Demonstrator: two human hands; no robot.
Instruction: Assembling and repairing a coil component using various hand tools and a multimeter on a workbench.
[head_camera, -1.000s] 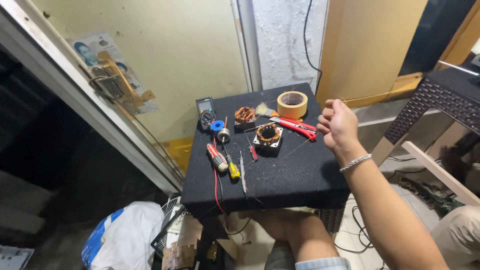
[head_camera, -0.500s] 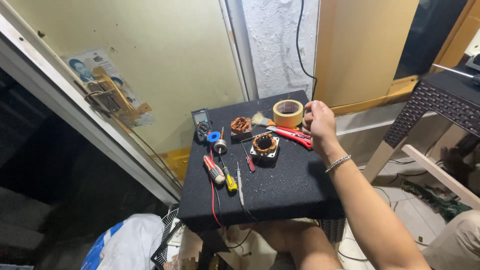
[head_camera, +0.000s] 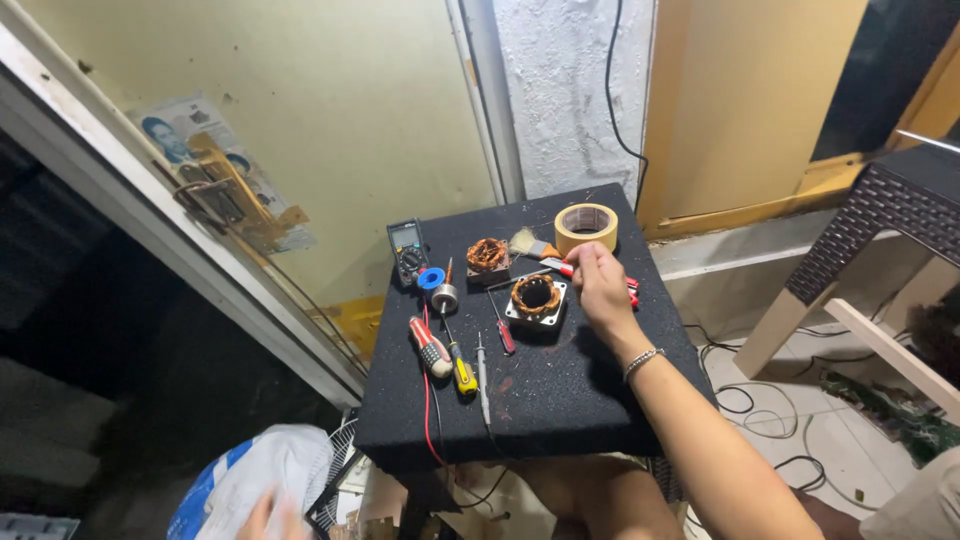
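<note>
At two o'clock on the black table (head_camera: 560, 400), the right hand (head_camera: 600, 285) pinches what seems the red-handled pliers (head_camera: 628, 288), beside the copper-wound stator (head_camera: 537, 297) at its nine o'clock. The lift needs a firm grasp. The left hand (head_camera: 262, 515), blurred, has an unreadable grip.

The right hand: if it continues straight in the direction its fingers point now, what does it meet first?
Probably the roll of tape, just beyond the right hand, whose fingers sit over the red-handled tool. Depth is unclear.
</note>
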